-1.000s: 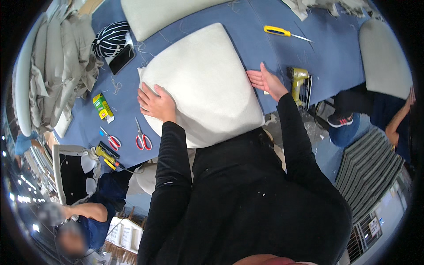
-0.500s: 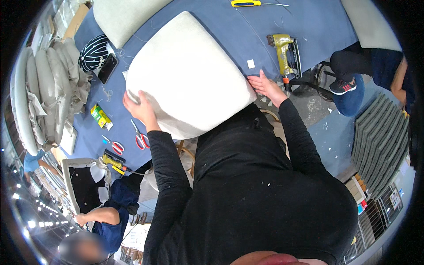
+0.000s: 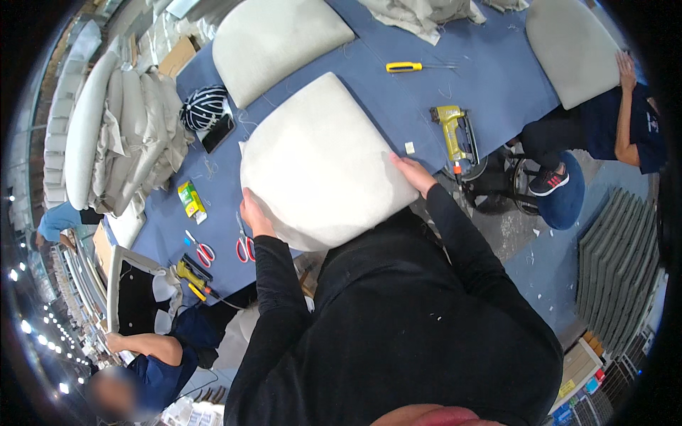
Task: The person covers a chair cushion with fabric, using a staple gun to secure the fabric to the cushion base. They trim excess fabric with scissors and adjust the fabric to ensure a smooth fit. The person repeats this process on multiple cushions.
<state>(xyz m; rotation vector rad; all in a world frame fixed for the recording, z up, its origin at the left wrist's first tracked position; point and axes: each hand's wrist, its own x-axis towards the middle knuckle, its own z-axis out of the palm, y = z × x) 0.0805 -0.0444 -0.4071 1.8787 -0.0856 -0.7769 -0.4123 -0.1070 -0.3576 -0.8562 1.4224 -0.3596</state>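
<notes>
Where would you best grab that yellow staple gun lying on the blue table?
Probably by the handle of the staple gun, coming from above on the near side. It lies flat on its side on the table, so the handle is exposed, with its hose end pointing toward the table edge. The right hand is nearest to it.

Both hands (image 3: 257, 215) on pale cushion (image 3: 320, 167)

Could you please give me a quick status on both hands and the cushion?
Left hand and right hand grip opposite edges of the pale cushion. Cushion lies on the blue table. Staple gun just beyond the right hand, not touching.
</notes>
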